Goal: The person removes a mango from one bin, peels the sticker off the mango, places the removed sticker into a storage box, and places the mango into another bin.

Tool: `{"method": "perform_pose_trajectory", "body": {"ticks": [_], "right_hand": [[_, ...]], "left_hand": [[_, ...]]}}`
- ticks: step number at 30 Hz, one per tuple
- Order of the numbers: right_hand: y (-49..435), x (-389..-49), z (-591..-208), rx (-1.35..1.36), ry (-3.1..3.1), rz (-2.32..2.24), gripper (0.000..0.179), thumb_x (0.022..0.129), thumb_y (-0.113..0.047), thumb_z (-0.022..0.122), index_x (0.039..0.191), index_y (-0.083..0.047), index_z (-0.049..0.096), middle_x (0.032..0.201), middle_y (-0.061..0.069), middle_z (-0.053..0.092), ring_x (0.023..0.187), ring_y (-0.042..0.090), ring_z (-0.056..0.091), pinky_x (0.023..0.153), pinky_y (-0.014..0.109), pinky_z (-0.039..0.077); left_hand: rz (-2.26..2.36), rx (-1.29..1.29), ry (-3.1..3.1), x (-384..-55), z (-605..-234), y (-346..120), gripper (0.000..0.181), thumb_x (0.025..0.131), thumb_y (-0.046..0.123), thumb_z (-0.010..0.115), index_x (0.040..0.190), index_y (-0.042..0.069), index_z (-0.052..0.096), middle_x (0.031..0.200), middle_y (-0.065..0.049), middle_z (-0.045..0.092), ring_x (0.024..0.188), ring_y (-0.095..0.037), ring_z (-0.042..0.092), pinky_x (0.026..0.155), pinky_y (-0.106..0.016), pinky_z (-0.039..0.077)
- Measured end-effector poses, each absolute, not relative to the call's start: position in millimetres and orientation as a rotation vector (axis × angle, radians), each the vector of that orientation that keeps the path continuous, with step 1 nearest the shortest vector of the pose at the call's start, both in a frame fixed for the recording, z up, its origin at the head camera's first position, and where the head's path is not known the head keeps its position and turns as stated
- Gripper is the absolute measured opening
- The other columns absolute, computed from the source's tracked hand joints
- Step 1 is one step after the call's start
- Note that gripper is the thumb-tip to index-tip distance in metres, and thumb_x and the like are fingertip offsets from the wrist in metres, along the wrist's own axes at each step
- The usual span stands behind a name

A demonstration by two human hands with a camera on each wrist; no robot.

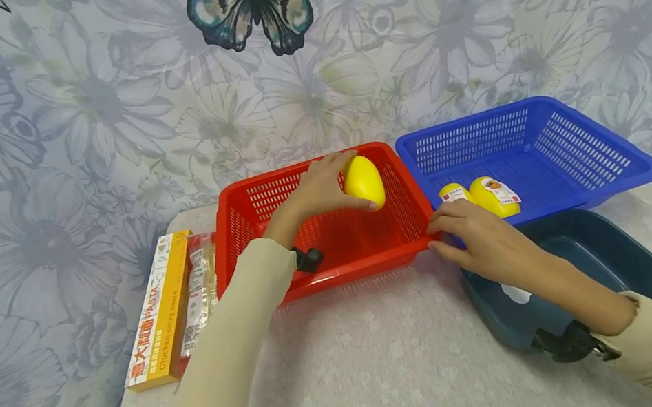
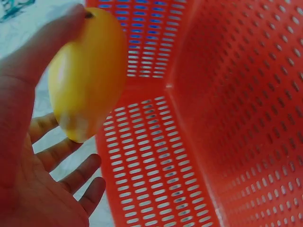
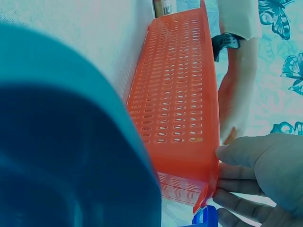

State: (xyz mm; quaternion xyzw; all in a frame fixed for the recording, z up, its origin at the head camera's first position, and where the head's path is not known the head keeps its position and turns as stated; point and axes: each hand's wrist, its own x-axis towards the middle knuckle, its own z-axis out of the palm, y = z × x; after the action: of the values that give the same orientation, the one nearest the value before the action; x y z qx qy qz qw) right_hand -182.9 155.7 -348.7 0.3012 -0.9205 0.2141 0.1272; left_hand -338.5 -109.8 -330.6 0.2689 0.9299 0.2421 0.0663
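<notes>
My left hand (image 1: 323, 186) holds a yellow mango (image 1: 364, 183) over the right part of the red basket (image 1: 336, 275). In the left wrist view, the thumb lies near the dark stem end of the mango (image 2: 90, 75) and the fingertips are at its lower end. At the red basket's front right corner, my right hand (image 1: 488, 243) grips the rim with thumb and fingertips, also seen in the right wrist view, where the hand (image 3: 265, 179) meets the rim of the basket (image 3: 175, 85).
A blue basket (image 1: 576, 154) stands at the right with two yellow fruits (image 1: 494, 197) bearing stickers. In front of it, a dark teal basin (image 1: 597, 263) lies under my right forearm. Left of the red basket are a pasta box (image 1: 159, 310) and a clear packet (image 1: 200, 290).
</notes>
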Motion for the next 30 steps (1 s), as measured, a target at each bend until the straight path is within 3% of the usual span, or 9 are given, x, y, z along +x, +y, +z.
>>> {"method": "perform_pose_trajectory", "body": {"ticks": [12, 16, 21, 26, 30], "right_hand": [[157, -185, -348, 0.858, -2.697, 0.623, 0.026, 0.084, -0.010, 0.082, 0.107, -0.004, 0.072, 0.107, 0.005, 0.065, 0.101, 0.021, 0.058, 0.086, 0.042, 0.057], [156, -185, -348, 0.855, -2.695, 0.639, 0.026, 0.084, -0.011, 0.082, 0.107, -0.005, 0.072, 0.107, 0.004, 0.065, 0.101, 0.020, 0.058, 0.086, 0.041, 0.057], [155, -186, -346, 0.854, -2.689, 0.638, 0.026, 0.083, -0.011, 0.082, 0.107, -0.006, 0.072, 0.107, 0.004, 0.065, 0.100, 0.020, 0.058, 0.087, 0.041, 0.056], [154, -187, -345, 0.854, -2.674, 0.644, 0.026, 0.083, -0.011, 0.082, 0.106, -0.006, 0.072, 0.106, 0.004, 0.065, 0.099, 0.020, 0.058, 0.087, 0.042, 0.056], [154, -188, -347, 0.853, -2.678, 0.658, 0.026, 0.083, -0.011, 0.083, 0.106, -0.005, 0.072, 0.105, 0.004, 0.065, 0.098, 0.020, 0.058, 0.086, 0.041, 0.056]], "left_hand": [[0.610, 0.794, 2.634, -358, -347, -99, 0.106, 0.075, 0.055, 0.082, 0.159, 0.021, 0.027, 0.156, -0.001, 0.037, 0.141, -0.030, 0.030, 0.115, -0.053, 0.028], [0.572, 0.724, 2.550, -358, -353, -95, 0.107, 0.077, 0.054, 0.081, 0.161, 0.023, 0.021, 0.153, -0.005, 0.039, 0.140, -0.032, 0.029, 0.112, -0.054, 0.031], [0.455, 0.695, 2.534, -356, -353, -90, 0.106, 0.082, 0.055, 0.076, 0.162, 0.024, 0.014, 0.159, -0.006, 0.031, 0.145, -0.033, 0.020, 0.113, -0.058, 0.029], [0.368, 0.728, 2.592, -359, -354, -86, 0.102, 0.087, 0.056, 0.071, 0.162, 0.020, 0.012, 0.166, -0.002, 0.017, 0.146, -0.032, 0.018, 0.115, -0.055, 0.027], [0.320, 0.745, 2.610, -360, -356, -84, 0.101, 0.087, 0.057, 0.070, 0.162, 0.019, 0.015, 0.166, -0.002, 0.018, 0.146, -0.031, 0.019, 0.116, -0.053, 0.027]]}}
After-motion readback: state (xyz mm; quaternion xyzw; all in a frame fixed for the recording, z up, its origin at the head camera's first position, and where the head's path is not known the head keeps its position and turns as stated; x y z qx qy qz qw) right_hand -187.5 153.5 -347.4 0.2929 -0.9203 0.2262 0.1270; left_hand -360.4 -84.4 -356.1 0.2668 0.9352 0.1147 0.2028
